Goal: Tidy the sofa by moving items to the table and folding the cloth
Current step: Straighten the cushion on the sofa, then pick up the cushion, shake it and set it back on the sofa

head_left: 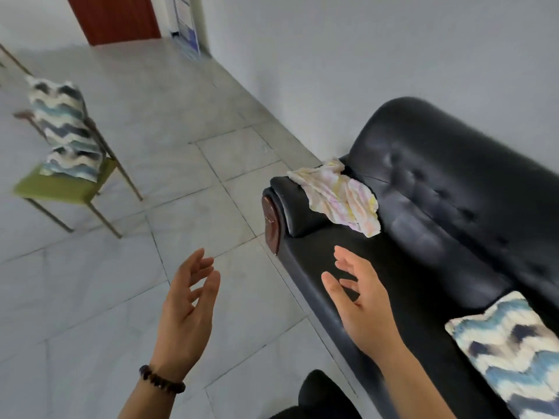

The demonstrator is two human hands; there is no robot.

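Two empty, spread-fingered hands: left hand [187, 300], right hand [360, 303]. Beyond the right, the crumpled pastel cloth [341, 198] could slide off the black leather sofa [453, 192] if tugged.

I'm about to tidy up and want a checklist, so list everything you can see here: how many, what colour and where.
sofa: 1, black, right side.
cloth: 1, pale pink, yellow and white, crumpled over the sofa's armrest.
sofa cushion: 1, blue, white and navy zigzag, on the seat, lower right.
chair cushion: 1, same zigzag, leaning on the chair's back.
chair: 1, green seat, left side.
door: 1, red-brown, top left.
bracelet: 1, dark beads, left wrist.
left hand: 1, open, empty, left of the sofa.
right hand: 1, open, empty, over the sofa's front edge.
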